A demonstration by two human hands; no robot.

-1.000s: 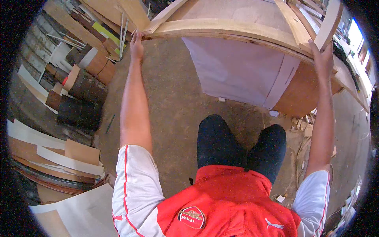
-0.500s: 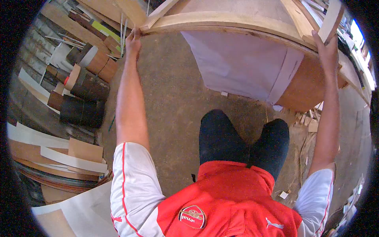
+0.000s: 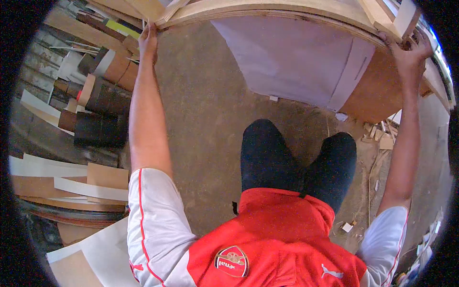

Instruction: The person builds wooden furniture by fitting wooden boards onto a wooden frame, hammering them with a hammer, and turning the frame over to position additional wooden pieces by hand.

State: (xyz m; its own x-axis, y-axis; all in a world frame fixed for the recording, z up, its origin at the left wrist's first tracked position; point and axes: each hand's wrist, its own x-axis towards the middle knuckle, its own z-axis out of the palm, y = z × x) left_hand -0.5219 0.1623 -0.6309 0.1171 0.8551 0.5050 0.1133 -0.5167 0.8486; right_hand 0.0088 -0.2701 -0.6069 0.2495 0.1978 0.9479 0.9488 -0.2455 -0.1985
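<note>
A pale wooden frame [image 3: 267, 8] with a long front rail and slanted side pieces spans the top of the view. My left hand [image 3: 148, 40] has its fingers closed on the frame's left front corner. At the right front corner, my right hand [image 3: 410, 51] touches the wood beside a short upright piece [image 3: 406, 19], its thumb and fingers spread apart. Below the frame hangs or stands a whitish panel [image 3: 291, 57], joined on its right by a brown board [image 3: 375, 88].
Stacked boards and dark blocks [image 3: 100, 129] line the left side, with curved sheets [image 3: 91, 189] lower down. Wood scraps [image 3: 382, 136] lie on the brown floor [image 3: 205, 119] at the right. A large pale sheet [image 3: 107, 253] is at the lower left.
The frame and both hands sit higher in view and the hands are farther apart. My right hand has shifted outward, and its fingers have opened around the corner.
</note>
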